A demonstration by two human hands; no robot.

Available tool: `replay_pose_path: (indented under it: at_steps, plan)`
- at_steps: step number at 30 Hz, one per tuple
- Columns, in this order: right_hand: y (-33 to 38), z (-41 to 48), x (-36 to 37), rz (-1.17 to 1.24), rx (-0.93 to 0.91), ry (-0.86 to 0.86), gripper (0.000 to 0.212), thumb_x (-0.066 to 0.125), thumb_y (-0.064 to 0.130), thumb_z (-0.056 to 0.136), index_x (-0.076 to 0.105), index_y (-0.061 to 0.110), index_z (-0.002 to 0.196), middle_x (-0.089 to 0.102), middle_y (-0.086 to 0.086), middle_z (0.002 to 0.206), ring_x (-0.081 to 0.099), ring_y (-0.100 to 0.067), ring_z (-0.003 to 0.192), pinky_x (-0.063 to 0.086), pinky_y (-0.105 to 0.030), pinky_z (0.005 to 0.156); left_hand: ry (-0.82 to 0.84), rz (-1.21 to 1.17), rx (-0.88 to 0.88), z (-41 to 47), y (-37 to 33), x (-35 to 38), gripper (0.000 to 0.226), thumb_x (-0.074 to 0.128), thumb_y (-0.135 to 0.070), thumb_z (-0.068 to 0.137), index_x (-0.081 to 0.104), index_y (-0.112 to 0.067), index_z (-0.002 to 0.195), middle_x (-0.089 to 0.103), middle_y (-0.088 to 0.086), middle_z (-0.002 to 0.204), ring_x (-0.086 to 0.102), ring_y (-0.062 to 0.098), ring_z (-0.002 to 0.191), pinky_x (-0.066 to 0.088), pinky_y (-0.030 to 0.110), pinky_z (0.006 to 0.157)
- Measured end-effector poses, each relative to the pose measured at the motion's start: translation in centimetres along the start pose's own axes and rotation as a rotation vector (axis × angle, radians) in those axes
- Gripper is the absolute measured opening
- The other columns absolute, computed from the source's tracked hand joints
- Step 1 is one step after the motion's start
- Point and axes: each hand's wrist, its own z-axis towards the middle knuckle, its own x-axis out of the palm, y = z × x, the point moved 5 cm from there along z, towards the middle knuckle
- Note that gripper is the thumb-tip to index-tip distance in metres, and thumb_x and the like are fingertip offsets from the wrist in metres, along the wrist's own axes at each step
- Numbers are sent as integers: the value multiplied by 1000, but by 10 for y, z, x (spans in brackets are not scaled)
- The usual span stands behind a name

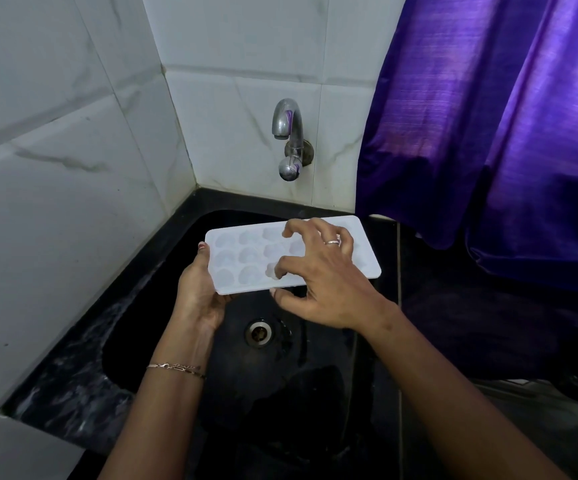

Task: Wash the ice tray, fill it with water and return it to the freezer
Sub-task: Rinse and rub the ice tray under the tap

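Ice tray above black sink. Left hand grips its left end, thumb on rim; right hand curled over top, fingertips in cavities, thumb under near edge.

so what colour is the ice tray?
The ice tray is plain white, no pattern; head view shows it best.

ice tray: right-side cells covered by the right hand
left hand: fingers under the tray (one tip shows)
curtain: cut by top, right edges
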Motion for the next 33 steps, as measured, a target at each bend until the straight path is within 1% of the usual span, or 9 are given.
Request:
replay_pose_path:
  at_steps: [3, 7, 12, 15, 17, 21, 27, 31, 33]
  plan:
    - [4, 1, -1, -9, -17, -1, 30, 56, 52, 76, 70, 33, 95, 37, 3, 136, 26, -21, 133, 6, -47, 109, 4, -17, 6, 0, -2, 2, 38, 37, -38, 103, 64, -13, 100, 75, 4, 84, 71, 26, 85, 57, 39, 74]
    - [5, 1, -1, -4, -55, 18, 29, 59, 46, 75, 71, 31, 97, 36, 4, 133, 25, -22, 132, 6, -42, 106, 15, -23, 8, 1, -4, 1, 40, 36, -38, 103, 64, -10, 105, 73, 10, 95, 70, 28, 89, 56, 39, 73]
    - [2, -1, 1, 12, 5, 12, 34, 48, 50, 76, 69, 31, 95, 38, 3, 134, 27, -22, 132, 9, -52, 111, 20, -6, 23, 2, -5, 4, 39, 37, -38, 103, 65, -11, 100, 76, 3, 82, 71, 24, 83, 57, 37, 70]
    - [4, -3, -2, 160, 19, 7, 36, 50, 50, 79, 65, 29, 103, 33, 4, 138, 24, -18, 134, 16, -46, 109, 35, 6, 39, 1, -4, 4, 38, 36, -39, 103, 64, -13, 100, 76, 3, 83, 72, 23, 82, 57, 36, 68]
    - [11, -1, -7, 214, 0, -24, 34, 56, 45, 81, 63, 27, 109, 32, 2, 138, 25, -18, 132, 20, -42, 106, 48, 11, 50, 0, -4, 5, 37, 36, -38, 103, 64, -13, 99, 76, 2, 81, 73, 20, 76, 58, 32, 63]
    - [29, 9, 1, 6, -77, -9, 31, 53, 47, 81, 70, 26, 96, 39, 1, 136, 31, -22, 131, 15, -44, 107, 59, 9, 36, -1, 0, 12, 36, 38, -37, 103, 62, -10, 97, 74, 1, 71, 71, 16, 64, 56, 25, 52]
    - [27, 10, 10, 0, -89, 43, 36, 49, 50, 78, 74, 28, 93, 41, 4, 131, 31, -21, 129, 12, -43, 105, 86, 19, 24, 3, 3, 7, 37, 37, -38, 103, 63, -12, 99, 75, 2, 77, 72, 18, 68, 56, 30, 60]
    - [24, 11, 6, -8, -28, -18, 30, 54, 50, 79, 73, 28, 84, 43, 2, 131, 31, -22, 129, 13, -47, 106, 106, 27, 33, 5, 1, 7, 38, 35, -37, 103, 63, -12, 97, 75, 2, 75, 72, 17, 66, 57, 28, 58]
    - [26, 11, 6, -28, -29, -35, 32, 51, 52, 78, 73, 30, 87, 42, 3, 133, 31, -22, 130, 15, -49, 107, 111, 33, 41, 6, -2, 8, 38, 35, -38, 103, 63, -12, 97, 75, 1, 75, 71, 17, 67, 57, 29, 60]
